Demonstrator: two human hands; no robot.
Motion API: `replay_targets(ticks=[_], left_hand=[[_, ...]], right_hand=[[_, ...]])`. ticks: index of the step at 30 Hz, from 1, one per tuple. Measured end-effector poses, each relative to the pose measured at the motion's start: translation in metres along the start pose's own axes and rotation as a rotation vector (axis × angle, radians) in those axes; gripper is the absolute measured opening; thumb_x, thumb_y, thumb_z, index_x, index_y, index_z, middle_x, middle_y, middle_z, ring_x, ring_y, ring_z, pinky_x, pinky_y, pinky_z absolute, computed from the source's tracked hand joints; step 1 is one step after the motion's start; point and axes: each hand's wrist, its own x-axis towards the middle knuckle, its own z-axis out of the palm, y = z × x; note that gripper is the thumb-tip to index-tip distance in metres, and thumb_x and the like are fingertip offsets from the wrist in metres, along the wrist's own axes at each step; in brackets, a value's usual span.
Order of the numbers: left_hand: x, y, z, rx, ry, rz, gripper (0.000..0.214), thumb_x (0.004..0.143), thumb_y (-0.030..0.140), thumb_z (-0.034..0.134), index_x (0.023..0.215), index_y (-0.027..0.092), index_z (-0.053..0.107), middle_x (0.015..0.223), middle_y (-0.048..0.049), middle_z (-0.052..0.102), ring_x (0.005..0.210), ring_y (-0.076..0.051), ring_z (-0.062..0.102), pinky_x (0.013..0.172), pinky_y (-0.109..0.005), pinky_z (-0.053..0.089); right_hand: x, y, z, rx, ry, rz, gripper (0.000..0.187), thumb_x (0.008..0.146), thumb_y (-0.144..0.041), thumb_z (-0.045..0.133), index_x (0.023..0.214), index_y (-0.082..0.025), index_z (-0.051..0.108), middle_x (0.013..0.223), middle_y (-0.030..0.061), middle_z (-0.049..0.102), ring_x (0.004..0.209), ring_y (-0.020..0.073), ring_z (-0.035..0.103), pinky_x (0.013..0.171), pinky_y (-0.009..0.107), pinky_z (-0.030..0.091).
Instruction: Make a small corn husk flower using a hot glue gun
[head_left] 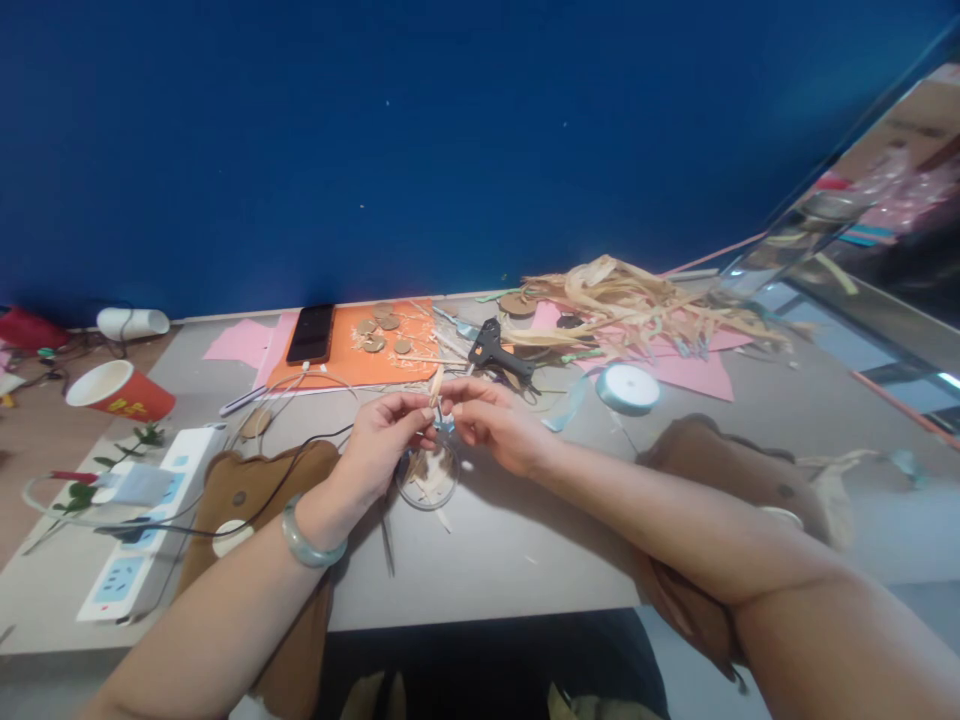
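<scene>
My left hand (391,432), with a pale bangle (307,540) on its wrist, pinches the base of a small tan strip of dried husk (437,384). My right hand (496,422) meets it from the other side, its fingers closed at the same piece. A bit of light blue ribbon (445,422) shows between the fingertips; which hand grips it is hard to see. Just below both hands stands a clear round dish (429,505) with pale husk scraps around it. A black glue gun (499,355) lies beyond my right hand.
A ribbon spool (628,388) and a heap of dried husk (607,300) lie to the right. At left are a power strip (150,530) with cables, a red paper cup (124,390) and a phone (310,334) on orange paper (345,368). Brown pouches (720,470) rest under both forearms.
</scene>
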Motion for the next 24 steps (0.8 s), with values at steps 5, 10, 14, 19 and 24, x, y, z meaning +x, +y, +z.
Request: replay_targets(ticks=[5, 10, 14, 19, 24], left_hand=[[0.001, 0.001, 0.000, 0.013, 0.099, 0.077, 0.023, 0.067, 0.026, 0.076, 0.085, 0.014, 0.066, 0.064, 0.0010, 0.063, 0.056, -0.009, 0.059, 0.056, -0.022, 0.051], [0.005, 0.002, -0.002, 0.002, 0.177, 0.165, 0.023, 0.067, 0.026, 0.075, 0.084, 0.014, 0.066, 0.067, 0.0012, 0.063, 0.058, -0.009, 0.059, 0.055, -0.020, 0.050], [0.007, 0.003, -0.004, -0.002, 0.187, 0.185, 0.024, 0.067, 0.026, 0.075, 0.085, 0.014, 0.065, 0.068, 0.0010, 0.062, 0.058, -0.009, 0.059, 0.054, -0.020, 0.050], [0.007, 0.005, -0.006, -0.016, 0.189, 0.209, 0.024, 0.067, 0.026, 0.075, 0.084, 0.014, 0.064, 0.067, 0.0012, 0.061, 0.059, -0.008, 0.059, 0.055, -0.019, 0.050], [0.011, 0.009, -0.011, -0.046, 0.267, 0.288, 0.024, 0.067, 0.026, 0.075, 0.084, 0.015, 0.062, 0.067, 0.0019, 0.061, 0.058, -0.008, 0.059, 0.054, -0.018, 0.049]], right_hand=[[0.002, -0.002, -0.002, -0.188, 0.146, -0.115, 0.029, 0.084, -0.039, 0.057, 0.092, -0.014, 0.070, 0.060, -0.0022, 0.057, 0.041, 0.0053, 0.041, 0.041, 0.021, 0.030], [-0.003, -0.003, -0.007, -0.488, 0.263, -0.362, 0.024, 0.086, -0.034, 0.057, 0.098, -0.018, 0.070, 0.049, -0.0047, 0.047, 0.044, 0.0089, 0.040, 0.045, 0.023, 0.034], [-0.006, 0.000, -0.013, -0.770, 0.321, -0.635, 0.023, 0.087, -0.027, 0.052, 0.104, -0.021, 0.067, 0.073, 0.0033, 0.062, 0.067, 0.0166, 0.058, 0.067, 0.033, 0.049], [-0.007, 0.000, -0.018, -1.236, 0.242, -1.150, 0.049, 0.080, -0.020, 0.057, 0.126, -0.037, 0.051, 0.146, 0.0031, 0.033, 0.136, 0.0321, 0.034, 0.107, 0.055, 0.031], [-0.010, -0.009, -0.025, -1.276, 0.279, -1.150, 0.072, 0.085, -0.032, 0.052, 0.146, -0.035, 0.015, 0.156, 0.0044, 0.001, 0.145, 0.0383, 0.007, 0.107, 0.064, 0.027]])
